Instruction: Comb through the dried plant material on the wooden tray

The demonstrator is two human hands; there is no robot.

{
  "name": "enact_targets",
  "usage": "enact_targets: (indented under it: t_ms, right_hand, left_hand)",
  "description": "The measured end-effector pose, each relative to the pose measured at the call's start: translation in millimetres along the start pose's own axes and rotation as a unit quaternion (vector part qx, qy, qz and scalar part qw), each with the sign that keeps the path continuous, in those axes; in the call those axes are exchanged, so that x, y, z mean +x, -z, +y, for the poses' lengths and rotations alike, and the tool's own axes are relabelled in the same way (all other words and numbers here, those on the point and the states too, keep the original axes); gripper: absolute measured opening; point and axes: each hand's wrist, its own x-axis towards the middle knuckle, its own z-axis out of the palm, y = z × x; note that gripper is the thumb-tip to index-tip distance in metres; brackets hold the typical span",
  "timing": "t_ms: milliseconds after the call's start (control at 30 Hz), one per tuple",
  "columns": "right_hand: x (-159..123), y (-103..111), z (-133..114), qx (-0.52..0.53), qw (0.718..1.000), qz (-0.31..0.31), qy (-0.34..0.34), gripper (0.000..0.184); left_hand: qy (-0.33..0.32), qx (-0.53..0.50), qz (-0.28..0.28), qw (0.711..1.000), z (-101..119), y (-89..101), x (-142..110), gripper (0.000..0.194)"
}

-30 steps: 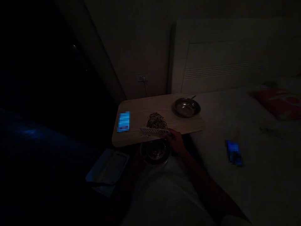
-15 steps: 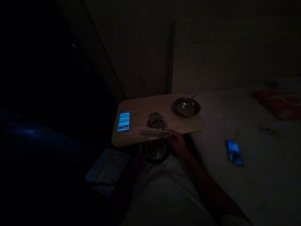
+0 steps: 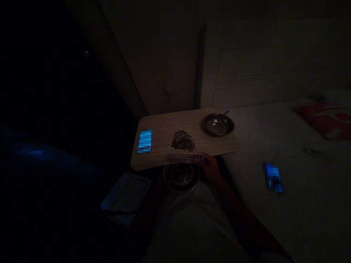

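In dim light, my right hand (image 3: 210,168) grips the right end of a white plastic strip (image 3: 181,159) with a row of rectangular slots. The strip is at the front edge of the wooden tabletop (image 3: 156,124), just before a heap of small dark and pale grains or seeds (image 3: 182,140). Below the edge, a round metal bowl (image 3: 182,186) with some grains in it rests at my lap. My left hand (image 3: 164,179) closes on the bowl's left rim; most of its fingers are lost in shadow.
A second metal bowl (image 3: 218,125) with a utensil handle stands at the tabletop's right end. A lit, pixelated phone-like screen (image 3: 144,141) lies at the left. To the right is a bed (image 3: 298,204) with another blurred lit device (image 3: 273,178). A pale bag-like item (image 3: 126,197) sits at lower left.
The slotted strip in my right hand has shifted slightly right and toward me, and its slots have turned more upward. My left hand and the lower bowl have hardly moved.
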Motion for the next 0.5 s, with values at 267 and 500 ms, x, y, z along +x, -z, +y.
enact_targets:
  t_ms: [267,500]
  right_hand:
    - [11.0,-24.1,-4.6,-0.038,0.999,0.016,0.036,0.023]
    - [16.5,-37.0,-2.7,-0.052,0.997,-0.014,0.048,0.026]
  left_hand:
    - [0.003,0.000,0.020,1.000,0.0,0.6,0.8,0.072]
    - [-0.005,0.022,0.046,0.999,-4.1,4.4,-0.2,0.070]
